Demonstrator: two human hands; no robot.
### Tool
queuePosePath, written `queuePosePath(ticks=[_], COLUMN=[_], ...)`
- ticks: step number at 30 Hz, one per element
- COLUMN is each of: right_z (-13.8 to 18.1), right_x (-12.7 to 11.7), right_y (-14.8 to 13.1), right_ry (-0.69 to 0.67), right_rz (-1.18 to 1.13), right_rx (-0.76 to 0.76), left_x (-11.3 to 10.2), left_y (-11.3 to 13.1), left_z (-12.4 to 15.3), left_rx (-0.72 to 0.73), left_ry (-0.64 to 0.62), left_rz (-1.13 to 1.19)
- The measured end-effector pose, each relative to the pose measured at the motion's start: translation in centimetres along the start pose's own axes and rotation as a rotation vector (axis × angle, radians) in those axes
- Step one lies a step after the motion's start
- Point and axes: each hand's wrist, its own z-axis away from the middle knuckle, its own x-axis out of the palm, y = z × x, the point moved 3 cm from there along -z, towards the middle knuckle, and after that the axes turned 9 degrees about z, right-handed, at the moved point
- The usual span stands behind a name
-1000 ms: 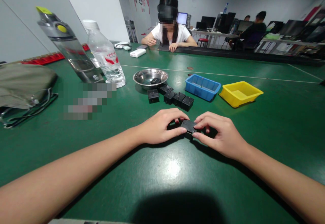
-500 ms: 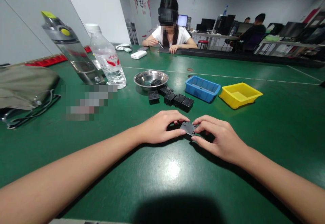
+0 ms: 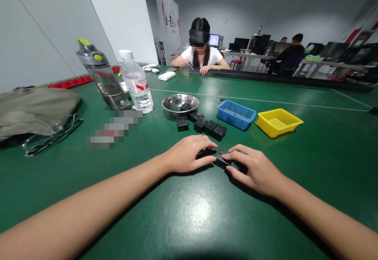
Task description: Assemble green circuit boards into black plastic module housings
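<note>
My left hand (image 3: 189, 155) and my right hand (image 3: 254, 169) meet on the green table (image 3: 189, 212), both pinched on a small flat black part (image 3: 220, 157) that rests between their fingertips. Just beyond the hands lies a short row of several small black boxes (image 3: 206, 125). Behind them a shallow steel bowl (image 3: 180, 103) holds one more black piece. To the right of the row stand a blue tray (image 3: 236, 113) and a yellow tray (image 3: 278, 122).
A grey-lidded drink bottle (image 3: 102, 77) and a clear water bottle (image 3: 136, 83) stand at the left, with an olive bag (image 3: 35, 108) further left. A person in white (image 3: 201, 53) works at the far table edge. Other people sit at desks with monitors behind.
The view has tilted up, so hands and objects sit lower in frame. The flat part showed a grey face half a second ago and now looks dark and lies lower between my fingers.
</note>
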Motion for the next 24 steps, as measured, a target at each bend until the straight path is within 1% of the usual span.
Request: queuePosePath(ticks=[2, 3, 4, 6, 7, 8, 10, 12, 15, 18, 21, 24], right_z=[-0.2, -0.2, -0.3, -0.5, -0.6, -0.6, -0.8, -0.8, -0.9, -0.9, -1.0, -1.0], right_x=[-0.1, -0.2, -0.2, -0.3, -0.3, -0.2, 0.0, 0.2, 0.4, 0.5, 0.3, 0.1], right_y=[1.1, 1.7, 2.3, 3.3, 3.7, 4.0, 4.3, 4.3, 3.9, 3.5, 3.2, 2.9], right_ry=[0.021, 0.036, 0.056, 0.113, 0.132, 0.139, 0.133, 0.118, 0.067, 0.008, 0.012, 0.036], right_rz=[0.074, 0.117, 0.155, 0.154, 0.112, 0.050, -0.075, -0.170, -0.273, -0.358, -0.374, -0.298], right_rx=[0.114, 0.170, 0.223, 0.276, 0.291, 0.308, 0.347, 0.356, 0.297, 0.272, 0.274, 0.255], left_x=[-1.1, -1.8, -2.7, -4.4, -5.3, -6.1, -7.3, -7.9, -8.0, -7.8, -7.7, -7.8], left_y=[-1.0, -1.8, -2.8, -5.0, -6.2, -7.3, -9.0, -10.2, -11.0, -11.3, -11.6, -11.7], left_z=[-0.1, 0.0, 0.1, 0.6, 1.1, 1.4, 2.2, 2.7, 2.9, 2.8, 2.9, 3.0], left_rx=[-0.053, -0.104, -0.172, -0.353, -0.457, -0.508, -0.569, -0.601, -0.610, -0.613, -0.628, -0.633], left_ry=[0.142, 0.224, 0.307, 0.441, 0.484, 0.508, 0.529, 0.497, 0.431, 0.414, 0.431, 0.470], left_rz=[-0.037, -0.056, -0.070, -0.099, -0.128, -0.149, -0.174, -0.180, -0.184, -0.194, -0.210, -0.231])
